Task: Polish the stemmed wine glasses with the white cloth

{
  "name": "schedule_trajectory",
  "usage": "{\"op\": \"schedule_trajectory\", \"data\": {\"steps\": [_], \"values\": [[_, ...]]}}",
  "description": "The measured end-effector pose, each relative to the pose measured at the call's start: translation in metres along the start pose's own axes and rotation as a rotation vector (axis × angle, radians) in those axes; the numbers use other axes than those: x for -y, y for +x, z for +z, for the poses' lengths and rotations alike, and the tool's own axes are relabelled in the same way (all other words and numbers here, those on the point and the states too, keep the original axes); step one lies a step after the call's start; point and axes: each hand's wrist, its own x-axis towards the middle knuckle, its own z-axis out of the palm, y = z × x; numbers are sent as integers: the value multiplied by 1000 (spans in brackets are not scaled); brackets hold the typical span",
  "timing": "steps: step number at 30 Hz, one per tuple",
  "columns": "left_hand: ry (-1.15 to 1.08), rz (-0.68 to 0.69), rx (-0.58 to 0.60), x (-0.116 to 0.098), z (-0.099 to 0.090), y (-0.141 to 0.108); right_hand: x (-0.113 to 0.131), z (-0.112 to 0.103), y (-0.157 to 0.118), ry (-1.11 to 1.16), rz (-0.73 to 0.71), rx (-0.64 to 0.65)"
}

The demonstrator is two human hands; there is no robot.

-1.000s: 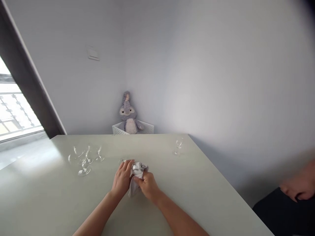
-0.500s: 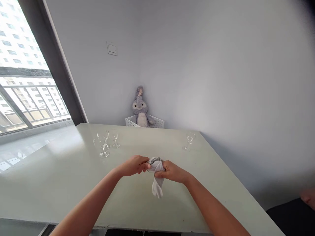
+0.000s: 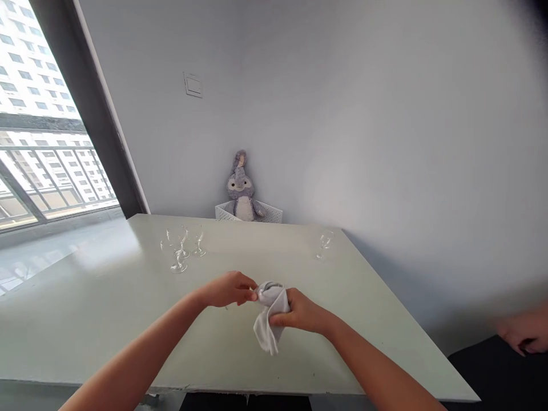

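Observation:
A pale grey-white cloth (image 3: pixel 272 319) hangs from my right hand (image 3: pixel 306 311), which is closed around it with the thumb on the near side. The upper part of the cloth is bunched into a glass (image 3: pixel 270 285), whose rounded rim barely shows; its stem and foot are hidden. On the other side, my left hand (image 3: pixel 231 289) pinches the glass between thumb and fingers. Both hands are above the middle of the table, close together, with the loose end of the cloth dangling below.
Several clear stemmed glasses (image 3: pixel 180 257) stand upright at the table's left. Another stemmed glass (image 3: pixel 324 242) is at the far right of the pale table (image 3: pixel 231 357). Behind it, a plush toy (image 3: pixel 244 191) sits in a white basket (image 3: pixel 274 214). Part of another person (image 3: pixel 524 331) shows at right.
The cloth has shifted and spread, its loose end swinging left. My right hand has moved slightly down and right. The other person shows further into view on the right.

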Motion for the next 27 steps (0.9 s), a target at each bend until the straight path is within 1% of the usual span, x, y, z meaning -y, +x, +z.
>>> {"op": "schedule_trajectory", "data": {"steps": [1, 2, 3, 4, 5, 7, 8, 9, 10, 11, 12, 13, 14, 16, 17, 18, 19, 20, 21, 22, 23, 24, 25, 26, 27], "values": [[-74, -10, 125, -1, -1, -3, 5, 0, -3, -63, -22, 25], [-109, -4, 204, -1, 0, -4, 8, -1, -5, -95, -38, 33], [-92, 18, 207, 0, 5, -5, 7, -1, -6, -91, -41, 25], [-21, 54, 133, 0, 11, -5, 4, -1, -4, -48, -27, -8], [96, 102, 4, 1, 19, -5, -1, 0, -2, 33, 7, -67], [398, 200, -291, 2, 33, -4, -16, 3, 5, 271, 123, -210], [533, 234, -404, 2, 39, -5, -24, 6, 8, 392, 178, -278], [630, 251, -464, 2, 42, -5, -29, 9, 10, 484, 212, -326], [675, 250, -485, 2, 43, -6, -33, 13, 11, 526, 220, -340], [667, 228, -482, 3, 42, -8, -33, 15, 10, 512, 203, -317], [604, 190, -455, 4, 40, -10, -31, 17, 8, 439, 164, -269], [492, 147, -393, 5, 37, -12, -25, 17, 4, 325, 112, -207], [341, 109, -288, 7, 34, -15, -18, 15, 0, 191, 57, -131], [-6, 58, -3, 11, 33, -18, 0, 8, -8, -39, -40, 38], [-154, 49, 127, 12, 34, -20, 8, 3, -12, -111, -78, 116], [-254, 45, 205, 13, 37, -20, 14, -2, -13, -156, -106, 177], [-286, 42, 208, 13, 42, -21, 18, -7, -14, -178, -116, 212], [-244, 40, 131, 12, 47, -21, 18, -11, -14, -186, -108, 209], [-139, 42, -2, 11, 53, -21, 15, -14, -13, -173, -87, 171], [9, 52, -162, 10, 58, -21, 10, -15, -11, -136, -60, 113], [168, 70, -315, 9, 62, -21, 3, -16, -8, -79, -31, 49], [308, 95, -440, 8, 66, -21, -4, -15, -6, -13, -4, -10], [407, 118, -521, 8, 68, -21, -11, -14, -4, 49, 17, -56], [455, 129, -560, 8, 69, -21, -16, -12, -2, 94, 30, -81], [456, 118, -567, 9, 70, -21, -19, -11, -1, 114, 38, -79]]}}
